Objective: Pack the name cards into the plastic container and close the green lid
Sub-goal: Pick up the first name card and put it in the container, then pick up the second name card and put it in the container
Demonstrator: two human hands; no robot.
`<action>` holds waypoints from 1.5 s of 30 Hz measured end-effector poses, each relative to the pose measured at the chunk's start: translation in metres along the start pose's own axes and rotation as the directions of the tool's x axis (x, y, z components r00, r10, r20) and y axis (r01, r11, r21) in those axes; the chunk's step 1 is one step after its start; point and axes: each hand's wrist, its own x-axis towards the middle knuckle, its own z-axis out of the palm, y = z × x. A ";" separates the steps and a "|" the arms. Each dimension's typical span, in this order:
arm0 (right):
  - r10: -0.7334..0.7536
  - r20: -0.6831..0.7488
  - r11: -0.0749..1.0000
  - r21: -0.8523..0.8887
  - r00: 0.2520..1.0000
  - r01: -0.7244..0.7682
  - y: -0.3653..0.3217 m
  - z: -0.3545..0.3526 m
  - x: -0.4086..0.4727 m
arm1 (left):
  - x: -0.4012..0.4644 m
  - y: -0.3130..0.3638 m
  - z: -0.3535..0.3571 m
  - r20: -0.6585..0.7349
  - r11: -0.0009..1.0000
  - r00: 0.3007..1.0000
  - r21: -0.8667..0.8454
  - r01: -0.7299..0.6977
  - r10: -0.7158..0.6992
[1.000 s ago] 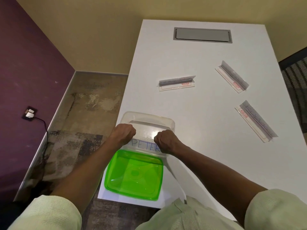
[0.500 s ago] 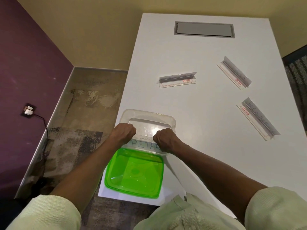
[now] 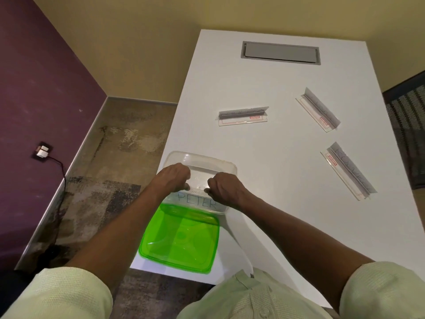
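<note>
The white table (image 3: 264, 203) is spreading out beyond both hands, and the clear plastic container (image 3: 202, 161) is sitting on it directly under them, near the table's left edge. The green lid (image 3: 180, 240) is lying flat just behind the wrists, toward the person, its far edge tucked against the container. Three name cards are lying well past the hands: one (image 3: 243, 116) straight ahead, one (image 3: 318, 110) far off to the right, one (image 3: 348, 171) nearer on the right. The left hand (image 3: 173, 178) and right hand (image 3: 224, 188) are both curling their fingers onto the ends of the "PETER" card (image 3: 197, 201), pinching it as it is going into the container. The card looks about as long as the container is wide, so it may be jamming against the walls or sitting proud of the rim, which would likely be stopping the lid from seating later.
</note>
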 end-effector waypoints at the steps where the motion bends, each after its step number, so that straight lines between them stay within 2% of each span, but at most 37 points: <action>1: -0.003 -0.043 1.000 0.004 0.999 0.004 0.002 -0.005 -0.003 | 0.000 0.003 -0.002 -0.019 0.999 1.000 -0.029 0.012 -0.013; 8: 0.053 -0.264 0.998 -0.007 0.963 -0.057 0.022 -0.033 -0.033 | -0.006 0.040 -0.025 -0.095 0.979 0.993 -0.194 0.054 -0.074; 13: 0.128 -0.319 0.991 -0.001 0.939 -0.135 0.051 -0.042 -0.063 | -0.007 0.080 -0.043 -0.192 0.968 0.979 -0.250 0.022 -0.071; 19: 0.236 -0.360 0.969 0.010 0.903 -0.249 0.093 -0.046 -0.112 | -0.006 0.143 -0.058 -0.324 0.961 0.946 -0.260 -0.088 -0.001; 26: 0.331 -0.433 0.935 0.027 0.839 -0.355 0.143 -0.047 -0.174 | 0.011 0.216 -0.069 -0.346 0.952 0.936 -0.258 -0.163 0.067; 30: 0.384 -0.435 0.912 0.038 0.815 -0.409 0.174 -0.049 -0.209 | 0.025 0.254 -0.068 -0.369 0.937 0.927 -0.296 -0.186 0.067; 34: 0.427 -0.424 0.887 0.022 0.799 -0.462 0.201 -0.052 -0.239 | 0.043 0.286 -0.062 -0.321 0.921 0.943 -0.336 -0.197 0.085; 39: 0.535 -0.353 0.839 0.112 0.768 -0.533 0.241 -0.047 -0.264 | 0.063 0.316 -0.059 -0.279 0.905 0.959 -0.392 -0.167 0.056; 45: 0.705 -0.325 0.710 0.326 0.631 -0.624 0.283 -0.044 -0.283 | 0.083 0.350 -0.067 -0.310 0.904 0.949 -0.391 -0.176 0.051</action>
